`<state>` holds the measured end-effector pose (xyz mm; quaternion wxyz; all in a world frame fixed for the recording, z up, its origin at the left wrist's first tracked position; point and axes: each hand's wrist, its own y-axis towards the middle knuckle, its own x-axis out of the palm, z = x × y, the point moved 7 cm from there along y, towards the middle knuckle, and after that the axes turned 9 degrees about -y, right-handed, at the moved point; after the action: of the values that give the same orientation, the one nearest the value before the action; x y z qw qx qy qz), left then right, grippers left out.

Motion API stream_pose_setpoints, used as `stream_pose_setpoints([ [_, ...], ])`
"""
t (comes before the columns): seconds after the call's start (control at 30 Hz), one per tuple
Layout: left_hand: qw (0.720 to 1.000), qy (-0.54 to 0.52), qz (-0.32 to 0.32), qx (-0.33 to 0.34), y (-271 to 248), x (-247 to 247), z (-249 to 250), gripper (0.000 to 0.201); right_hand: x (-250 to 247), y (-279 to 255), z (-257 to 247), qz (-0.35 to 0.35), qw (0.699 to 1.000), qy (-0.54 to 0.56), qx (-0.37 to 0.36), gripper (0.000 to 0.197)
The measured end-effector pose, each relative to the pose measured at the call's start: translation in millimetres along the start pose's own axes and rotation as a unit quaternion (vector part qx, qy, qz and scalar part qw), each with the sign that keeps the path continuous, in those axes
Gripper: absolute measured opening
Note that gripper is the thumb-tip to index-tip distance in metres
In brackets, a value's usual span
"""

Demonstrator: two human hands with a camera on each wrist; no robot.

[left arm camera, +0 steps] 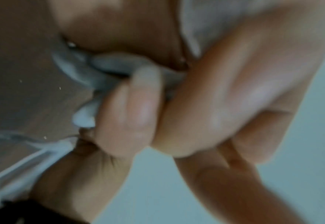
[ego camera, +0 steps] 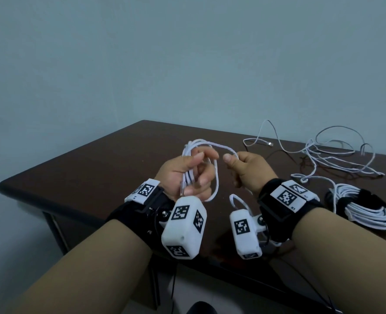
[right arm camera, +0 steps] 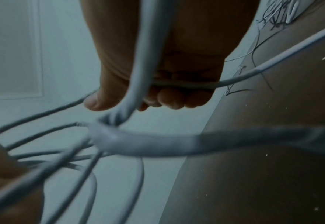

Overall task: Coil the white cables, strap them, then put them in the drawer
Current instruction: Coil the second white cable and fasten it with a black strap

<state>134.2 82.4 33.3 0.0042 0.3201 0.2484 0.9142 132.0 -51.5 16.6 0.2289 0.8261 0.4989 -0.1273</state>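
Above the dark table (ego camera: 110, 155), the left hand (ego camera: 187, 175) curls its fingers around several gathered loops of a white cable (ego camera: 214, 177), while the right hand (ego camera: 247, 171) closes thumb against curled fingers on the strand feeding the next turn. The cable's free length trails toward the loose cables (ego camera: 337, 155) at right, so a snag there could probably drag them or pull loops from the left grip. A strapped bundle (ego camera: 364, 207) lies near the right wrist; no drawer is visible.

strapped coil (ego camera: 366, 209) on table (ego camera: 97, 168) right; loose cables (ego camera: 337, 155) behind it.
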Motion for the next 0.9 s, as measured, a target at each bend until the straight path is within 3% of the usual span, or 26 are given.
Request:
stream_pose_setpoints([
  [0.23,0.991,-0.085,0.032,0.096,2.2,1.7,30.7,0.073,10.1,-3.5,15.6,-0.080,0.993,-0.073,0.044,0.028],
  [0.33,0.974,-0.042,0.154,0.163,0.9,-8.8,40.9,0.085,8.2,-5.8,19.5,-0.098,0.988,-0.114,0.045,0.024],
  [0.57,0.907,0.022,0.337,0.254,-10.6,-25.5,51.0,0.084,8.4,-14.1,18.9,-0.167,0.944,-0.282,0.033,0.010],
  [0.7,0.851,0.051,0.440,0.283,-22.3,-48.4,54.2,0.078,18.7,-23.6,9.6,-0.244,0.874,-0.420,-0.017,0.024],
  [0.77,0.823,0.094,0.491,0.271,-30.1,-52.9,54.3,0.063,26.3,-27.6,2.3,-0.263,0.855,-0.445,-0.044,0.022],
  [0.83,0.796,0.204,0.530,0.207,-36.3,-56.8,52.9,0.036,32.2,-30.2,-6.6,-0.277,0.840,-0.462,-0.070,0.019],
  [0.87,0.771,0.273,0.551,0.166,-40.1,-60.4,52.3,0.034,32.6,-30.7,-12.0,-0.276,0.835,-0.469,-0.082,0.020],
  [0.9,0.765,0.314,0.545,0.137,-39.6,-61.7,50.4,0.025,31.9,-30.4,-17.4,-0.267,0.832,-0.476,-0.096,0.022],
])
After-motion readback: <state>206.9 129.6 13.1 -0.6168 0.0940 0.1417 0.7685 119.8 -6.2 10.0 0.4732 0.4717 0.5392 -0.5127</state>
